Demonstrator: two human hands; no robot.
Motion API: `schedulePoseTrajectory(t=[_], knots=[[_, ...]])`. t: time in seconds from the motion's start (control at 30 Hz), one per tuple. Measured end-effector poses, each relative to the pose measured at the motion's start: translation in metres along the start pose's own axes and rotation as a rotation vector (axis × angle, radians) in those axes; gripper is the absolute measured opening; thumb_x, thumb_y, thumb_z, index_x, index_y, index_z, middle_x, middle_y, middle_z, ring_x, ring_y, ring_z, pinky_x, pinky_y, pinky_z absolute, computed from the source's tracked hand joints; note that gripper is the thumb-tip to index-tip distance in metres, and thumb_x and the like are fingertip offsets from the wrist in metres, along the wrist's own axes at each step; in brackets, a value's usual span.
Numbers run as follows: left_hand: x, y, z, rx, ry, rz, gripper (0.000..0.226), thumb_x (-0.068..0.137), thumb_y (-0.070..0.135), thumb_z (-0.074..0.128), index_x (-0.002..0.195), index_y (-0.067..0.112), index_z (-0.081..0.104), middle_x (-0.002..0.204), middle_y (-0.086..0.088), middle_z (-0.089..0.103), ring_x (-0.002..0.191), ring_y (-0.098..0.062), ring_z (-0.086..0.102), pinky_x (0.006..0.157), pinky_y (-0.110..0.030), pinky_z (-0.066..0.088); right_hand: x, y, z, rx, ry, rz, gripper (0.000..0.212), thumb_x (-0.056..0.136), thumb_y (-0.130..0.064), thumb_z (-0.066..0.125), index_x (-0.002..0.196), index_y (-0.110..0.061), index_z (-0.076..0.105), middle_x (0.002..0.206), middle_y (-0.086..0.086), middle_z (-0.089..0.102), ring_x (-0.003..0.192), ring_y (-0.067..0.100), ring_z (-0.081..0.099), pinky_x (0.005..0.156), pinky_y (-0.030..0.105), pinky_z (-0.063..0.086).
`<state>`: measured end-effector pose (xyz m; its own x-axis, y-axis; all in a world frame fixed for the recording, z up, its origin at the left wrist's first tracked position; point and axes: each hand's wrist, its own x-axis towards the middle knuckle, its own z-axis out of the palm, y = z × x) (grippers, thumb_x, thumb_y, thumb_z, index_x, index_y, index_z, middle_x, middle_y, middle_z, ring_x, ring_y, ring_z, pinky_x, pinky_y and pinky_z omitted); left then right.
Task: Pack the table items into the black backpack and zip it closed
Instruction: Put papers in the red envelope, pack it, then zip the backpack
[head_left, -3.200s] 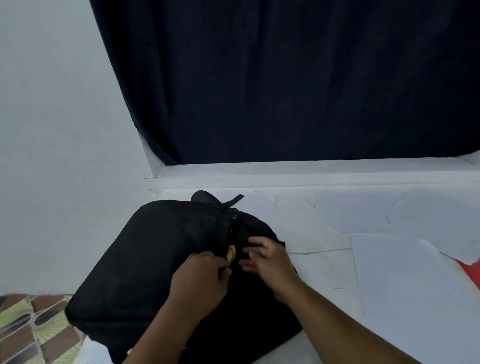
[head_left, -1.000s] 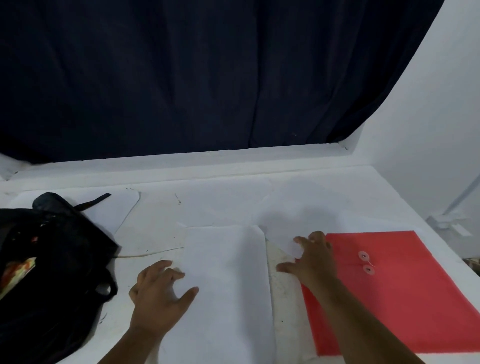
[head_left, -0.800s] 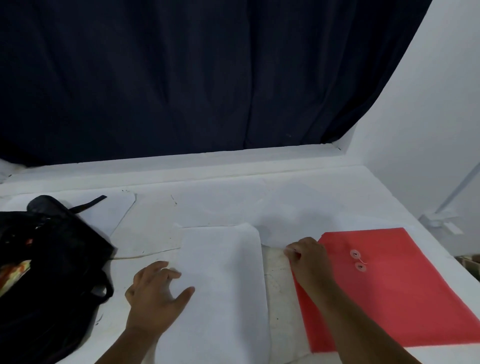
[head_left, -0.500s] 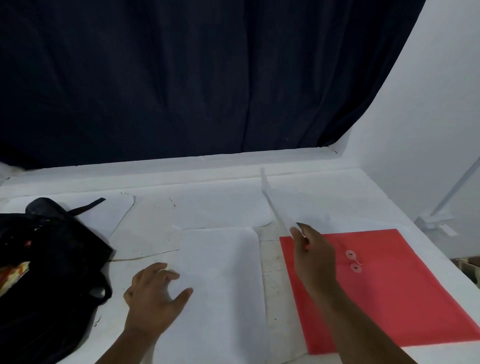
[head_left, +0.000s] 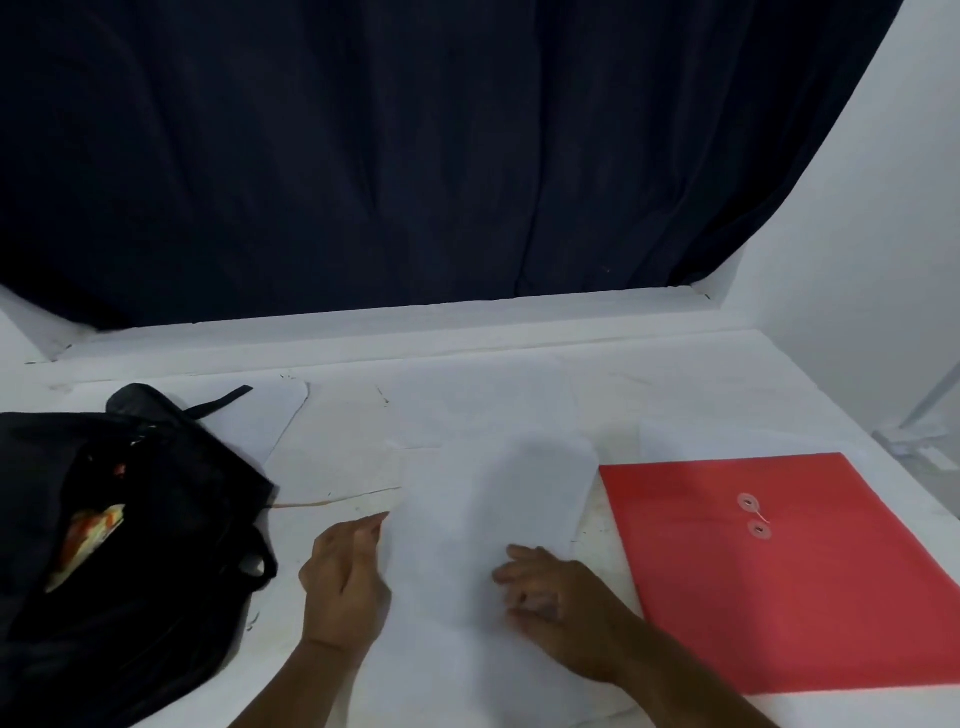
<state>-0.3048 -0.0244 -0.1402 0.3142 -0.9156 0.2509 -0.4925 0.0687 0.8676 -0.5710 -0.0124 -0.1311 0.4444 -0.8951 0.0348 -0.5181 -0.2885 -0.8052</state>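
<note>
Black backpack (head_left: 130, 545) lay unzipped with something colourful inside, while both flat hands, left hand (head_left: 345, 582) and right hand (head_left: 553, 597), pressed white paper (head_left: 483, 525); the red envelope (head_left: 779, 571) remained unpacked.

Dark curtain and white walls behind the table

A navy curtain (head_left: 415, 156) hangs across twelve o'clock, its hem meeting a white ledge (head_left: 363, 327). A plain white wall (head_left: 857, 260) rises at two o'clock; another strip of wall (head_left: 21, 332) shows at nine o'clock.

Dim, soft even light; faint shadows; slight blur; edges bowed.
</note>
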Motion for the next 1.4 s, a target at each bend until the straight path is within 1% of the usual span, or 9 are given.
schedulePoseTrajectory(t=[0.13,0.27,0.4,0.63,0.87,0.97,1.17,1.27,1.4], knots=[[0.000,-0.004,-0.003,-0.135,0.033,-0.043,0.050,0.090,0.058,0.040,0.110,0.027,0.074,0.117,0.031,0.063,0.123,-0.003,0.054,0.111,-0.043,0.041,-0.005,-0.006,-0.002,0.168,0.018,0.026,0.039,0.088,-0.043,0.062,0.062,-0.014,0.070,0.110,-0.005,0.075,0.128,-0.012,0.047,0.118,0.016,0.022],[0.004,-0.008,0.003,0.249,0.010,0.094,0.051,0.080,0.058,0.053,0.105,0.021,0.078,0.110,0.008,0.072,0.111,-0.020,0.062,0.096,-0.035,0.047,-0.003,-0.011,0.009,-0.061,0.335,-0.018,0.057,0.089,-0.060,0.059,0.055,-0.015,0.061,0.086,-0.002,0.078,0.102,-0.008,0.066,0.103,0.024,0.047],[0.010,-0.012,0.010,0.487,-0.131,0.039,0.024,0.075,0.043,0.072,0.095,0.032,0.079,0.126,0.004,0.067,0.121,-0.027,0.055,0.093,-0.049,0.042,-0.008,-0.019,0.016,-0.226,0.603,0.133,0.025,0.085,-0.041,0.070,0.101,-0.022,0.069,0.108,-0.013,0.062,0.112,0.005,0.055,0.098,0.022,0.045],[0.008,-0.006,0.008,0.530,-0.207,0.035,0.029,0.091,0.049,0.062,0.119,0.045,0.068,0.143,0.012,0.046,0.135,-0.018,0.034,0.108,-0.049,0.027,-0.004,-0.048,0.032,-0.263,0.486,0.558,0.072,0.087,-0.031,0.070,0.147,-0.023,0.033,0.146,-0.006,0.045,0.142,0.019,0.030,0.116,0.039,0.033],[0.010,-0.003,0.005,0.509,-0.248,0.008,0.039,0.094,0.048,0.054,0.132,0.040,0.057,0.147,0.014,0.041,0.137,-0.015,0.027,0.109,-0.045,0.022,0.007,-0.072,0.024,0.367,0.716,0.771,0.072,0.075,-0.008,0.081,0.132,-0.027,0.040,0.113,-0.001,0.057,0.090,0.009,0.060,0.064,0.018,0.046],[0.010,-0.001,0.003,0.496,-0.247,-0.012,0.044,0.094,0.046,0.054,0.136,0.033,0.050,0.146,0.013,0.043,0.138,-0.017,0.028,0.110,-0.046,0.022,0.008,-0.083,0.018,0.384,0.610,0.779,0.030,0.083,-0.004,0.067,0.113,-0.004,0.061,0.090,0.007,0.066,0.071,0.012,0.058,0.065,0.026,0.044],[0.009,0.004,-0.003,0.244,-0.188,-0.169,0.069,0.089,0.051,0.065,0.148,0.026,0.040,0.144,0.007,0.050,0.140,-0.019,0.034,0.117,-0.045,0.017,0.007,-0.134,0.006,0.140,0.501,0.468,0.042,0.095,-0.013,0.055,0.136,-0.022,0.057,0.119,-0.023,0.060,0.086,-0.011,0.061,0.066,0.001,0.046],[0.022,0.020,-0.020,-0.268,-0.250,-0.408,0.077,0.082,0.049,0.075,0.147,0.032,0.037,0.134,0.006,0.059,0.129,-0.020,0.048,0.111,-0.041,0.033,0.003,-0.148,-0.001,0.215,0.484,0.300,0.033,0.094,-0.014,0.059,0.122,-0.031,0.066,0.112,-0.022,0.071,0.102,-0.005,0.065,0.092,0.024,0.054],[0.042,0.059,-0.046,-0.680,-0.306,-0.349,0.008,0.087,0.019,0.076,0.086,0.026,0.071,0.086,0.005,0.072,0.089,-0.021,0.064,0.075,-0.028,0.051,0.006,-0.152,-0.014,0.236,0.610,0.194,0.024,0.094,-0.013,0.063,0.107,-0.032,0.069,0.099,-0.016,0.074,0.093,0.004,0.070,0.081,0.030,0.055]])
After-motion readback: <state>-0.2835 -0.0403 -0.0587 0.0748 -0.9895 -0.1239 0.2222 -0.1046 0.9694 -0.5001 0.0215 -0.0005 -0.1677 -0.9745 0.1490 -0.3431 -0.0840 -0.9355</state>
